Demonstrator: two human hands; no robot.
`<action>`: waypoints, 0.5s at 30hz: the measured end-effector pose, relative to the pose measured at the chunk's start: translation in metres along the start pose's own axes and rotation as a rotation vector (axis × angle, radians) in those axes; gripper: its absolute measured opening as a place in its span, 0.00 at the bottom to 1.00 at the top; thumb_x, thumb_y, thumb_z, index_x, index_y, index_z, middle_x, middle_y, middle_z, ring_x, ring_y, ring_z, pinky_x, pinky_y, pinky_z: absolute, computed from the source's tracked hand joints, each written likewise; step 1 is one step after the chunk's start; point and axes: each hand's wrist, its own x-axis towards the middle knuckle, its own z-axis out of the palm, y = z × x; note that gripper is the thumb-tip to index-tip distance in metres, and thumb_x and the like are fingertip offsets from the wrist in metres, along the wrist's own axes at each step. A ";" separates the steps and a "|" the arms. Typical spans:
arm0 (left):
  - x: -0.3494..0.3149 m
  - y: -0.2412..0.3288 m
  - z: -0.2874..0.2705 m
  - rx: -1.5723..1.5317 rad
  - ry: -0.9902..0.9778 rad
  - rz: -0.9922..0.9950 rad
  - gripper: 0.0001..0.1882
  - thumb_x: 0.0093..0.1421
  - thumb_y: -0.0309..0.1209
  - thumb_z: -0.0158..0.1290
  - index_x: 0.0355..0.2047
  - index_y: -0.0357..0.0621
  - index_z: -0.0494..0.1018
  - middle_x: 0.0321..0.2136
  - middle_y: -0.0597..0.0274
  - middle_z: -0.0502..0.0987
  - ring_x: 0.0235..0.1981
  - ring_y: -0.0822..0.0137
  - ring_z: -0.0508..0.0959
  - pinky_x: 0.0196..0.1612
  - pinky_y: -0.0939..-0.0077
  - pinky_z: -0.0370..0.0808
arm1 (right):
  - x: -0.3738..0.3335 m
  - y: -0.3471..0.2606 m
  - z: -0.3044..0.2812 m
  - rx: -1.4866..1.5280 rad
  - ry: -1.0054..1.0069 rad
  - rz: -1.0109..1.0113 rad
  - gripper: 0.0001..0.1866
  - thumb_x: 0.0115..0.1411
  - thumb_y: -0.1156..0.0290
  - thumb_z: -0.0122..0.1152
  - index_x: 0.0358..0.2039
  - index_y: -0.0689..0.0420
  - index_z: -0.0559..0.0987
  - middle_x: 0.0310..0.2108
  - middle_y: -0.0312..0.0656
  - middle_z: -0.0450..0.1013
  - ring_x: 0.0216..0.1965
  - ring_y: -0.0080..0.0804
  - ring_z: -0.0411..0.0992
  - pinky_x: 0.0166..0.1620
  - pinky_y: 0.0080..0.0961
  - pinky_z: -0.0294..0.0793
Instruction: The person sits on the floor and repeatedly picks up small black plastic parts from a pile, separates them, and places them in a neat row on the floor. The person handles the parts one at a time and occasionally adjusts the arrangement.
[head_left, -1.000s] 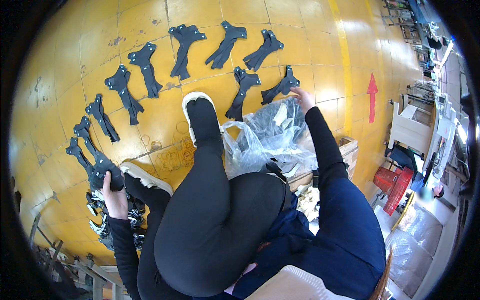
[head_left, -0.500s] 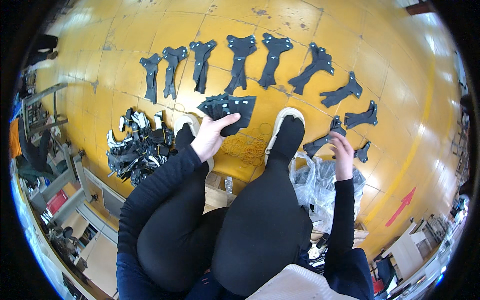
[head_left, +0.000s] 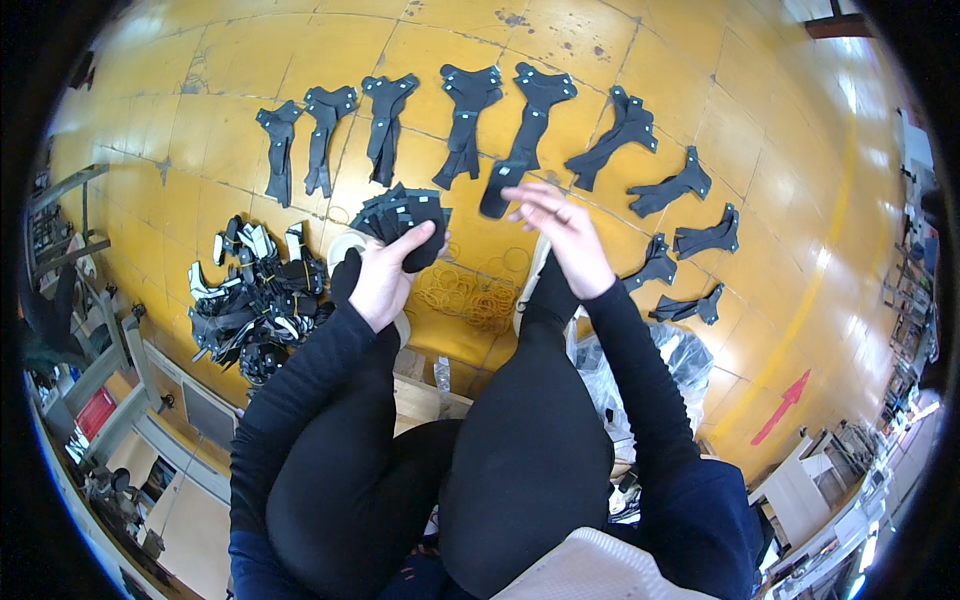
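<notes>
My left hand (head_left: 388,272) is closed around a fanned stack of dark fabric pieces (head_left: 405,212), each with a small pale sticker, its thumb pressed on top. To its right, my right hand (head_left: 565,235) pinches a single dark fabric piece (head_left: 497,190) that also bears a pale sticker. This piece hangs above the floor, just below one of the small piles of long dark pieces (head_left: 540,105). Several such piles lie in an arc on the floor, from the far left pile (head_left: 278,150) round to the near right pile (head_left: 690,305).
Loose yellow rubber bands (head_left: 470,298) lie on the yellow tiled floor between my feet. A heap of bundled black and white pieces (head_left: 262,300) is at left. Beside my right leg stands a clear plastic bag (head_left: 690,350). Metal-framed furniture (head_left: 140,400) lines the left.
My right hand has moved from the near right piles toward the middle and now has a single dark piece in it. My left hand with the stack has shifted left and slightly nearer.
</notes>
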 end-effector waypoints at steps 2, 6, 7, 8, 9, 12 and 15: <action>-0.001 0.000 -0.004 -0.060 -0.005 -0.054 0.11 0.60 0.29 0.51 0.43 0.39 0.70 0.36 0.57 0.77 0.36 0.66 0.78 0.42 0.74 0.75 | 0.009 0.018 -0.020 -0.052 0.113 -0.016 0.15 0.62 0.69 0.50 0.46 0.62 0.77 0.48 0.37 0.68 0.41 0.23 0.70 0.43 0.19 0.66; -0.009 -0.003 -0.008 -0.131 0.015 -0.097 0.13 0.60 0.30 0.50 0.44 0.40 0.68 0.36 0.57 0.76 0.37 0.66 0.78 0.42 0.73 0.76 | 0.002 0.091 -0.039 -0.467 0.298 -0.025 0.13 0.57 0.74 0.55 0.42 0.58 0.78 0.43 0.40 0.71 0.40 0.26 0.71 0.42 0.21 0.68; -0.009 -0.003 -0.010 -0.110 0.016 -0.097 0.13 0.60 0.30 0.50 0.44 0.40 0.68 0.36 0.58 0.76 0.37 0.66 0.78 0.42 0.73 0.76 | -0.006 0.103 -0.034 -0.526 0.344 0.055 0.12 0.55 0.74 0.57 0.41 0.57 0.79 0.41 0.42 0.72 0.40 0.30 0.72 0.44 0.22 0.69; -0.007 -0.004 -0.008 -0.091 0.006 -0.100 0.13 0.59 0.29 0.50 0.44 0.41 0.68 0.36 0.59 0.76 0.37 0.66 0.78 0.42 0.72 0.76 | -0.015 0.124 -0.038 -0.702 0.369 -0.223 0.12 0.53 0.75 0.58 0.39 0.57 0.79 0.40 0.41 0.73 0.40 0.35 0.73 0.42 0.26 0.71; -0.009 -0.005 -0.010 -0.072 0.013 -0.099 0.13 0.59 0.29 0.50 0.44 0.42 0.68 0.36 0.59 0.76 0.37 0.65 0.77 0.42 0.72 0.76 | -0.022 0.125 -0.033 -0.812 0.328 -0.288 0.11 0.53 0.77 0.57 0.38 0.57 0.79 0.39 0.41 0.73 0.40 0.38 0.73 0.43 0.27 0.71; -0.008 -0.007 -0.013 -0.073 -0.021 -0.104 0.13 0.58 0.27 0.51 0.44 0.43 0.68 0.37 0.61 0.76 0.38 0.65 0.77 0.41 0.71 0.76 | -0.020 0.127 -0.024 -0.669 0.368 -0.245 0.09 0.53 0.77 0.56 0.36 0.56 0.80 0.38 0.41 0.74 0.39 0.38 0.74 0.41 0.26 0.72; -0.010 -0.011 -0.010 -0.083 -0.010 -0.120 0.13 0.57 0.25 0.51 0.44 0.45 0.68 0.37 0.63 0.75 0.38 0.66 0.76 0.41 0.68 0.76 | -0.012 0.124 -0.024 -0.673 0.457 -0.209 0.09 0.53 0.76 0.56 0.35 0.56 0.80 0.37 0.41 0.74 0.37 0.38 0.74 0.40 0.26 0.73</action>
